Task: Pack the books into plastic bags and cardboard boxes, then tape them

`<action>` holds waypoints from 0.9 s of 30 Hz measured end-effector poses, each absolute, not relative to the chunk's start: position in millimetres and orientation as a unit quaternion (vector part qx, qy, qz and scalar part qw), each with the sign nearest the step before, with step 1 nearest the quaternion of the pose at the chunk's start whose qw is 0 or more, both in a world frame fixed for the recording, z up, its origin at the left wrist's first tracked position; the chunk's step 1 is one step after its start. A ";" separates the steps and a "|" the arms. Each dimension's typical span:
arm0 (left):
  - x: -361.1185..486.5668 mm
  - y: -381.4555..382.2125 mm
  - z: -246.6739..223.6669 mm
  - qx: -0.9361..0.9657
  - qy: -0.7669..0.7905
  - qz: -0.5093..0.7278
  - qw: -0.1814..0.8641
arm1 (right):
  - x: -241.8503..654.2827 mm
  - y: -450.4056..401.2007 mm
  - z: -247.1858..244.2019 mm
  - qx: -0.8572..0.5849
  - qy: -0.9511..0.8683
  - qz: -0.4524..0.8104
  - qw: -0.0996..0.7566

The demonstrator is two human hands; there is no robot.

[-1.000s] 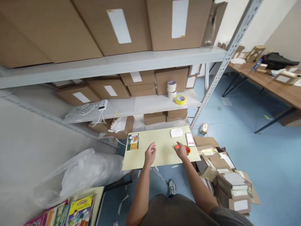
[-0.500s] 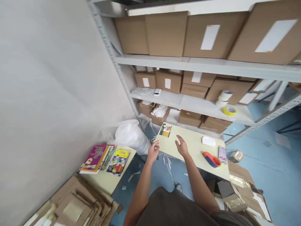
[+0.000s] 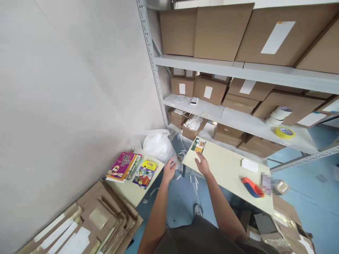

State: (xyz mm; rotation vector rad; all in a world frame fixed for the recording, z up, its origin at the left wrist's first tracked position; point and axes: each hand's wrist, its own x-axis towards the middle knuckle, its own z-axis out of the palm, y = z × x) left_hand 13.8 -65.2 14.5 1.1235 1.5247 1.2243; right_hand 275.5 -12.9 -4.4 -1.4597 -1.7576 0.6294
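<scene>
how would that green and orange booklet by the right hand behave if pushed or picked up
The green and orange booklet looks thin, so it is probably light and may flex if lifted by one edge. Lying flat on the smooth-looking table, it would likely slide rather than tip or roll.

A storeroom that also looks like a packing area: grey metal shelving (image 3: 201,64) holds rows of cardboard boxes (image 3: 222,31) with white labels (image 3: 278,37) and a yellow tape roll (image 3: 280,135). A booklet (image 3: 199,145) and an apparent tape dispenser (image 3: 251,187) lie on a pale surface (image 3: 225,164), colourful books (image 3: 144,173) are piled nearby, flattened cartons (image 3: 99,217) lean in a stack, and scraps (image 3: 196,181) litter the blue floor (image 3: 182,208)
</scene>
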 end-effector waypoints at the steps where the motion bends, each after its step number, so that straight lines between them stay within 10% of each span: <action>1: 14.0 -63.5 12.9 0.447 0.618 0.494 0.418 | 273.9 -5.3 -6.5 -0.562 -0.693 0.255 0.372; 27: -221.5 87.4 -54.5 0.348 0.766 0.464 0.275 | 15.3 132.8 -35.0 -0.463 -0.801 0.327 0.192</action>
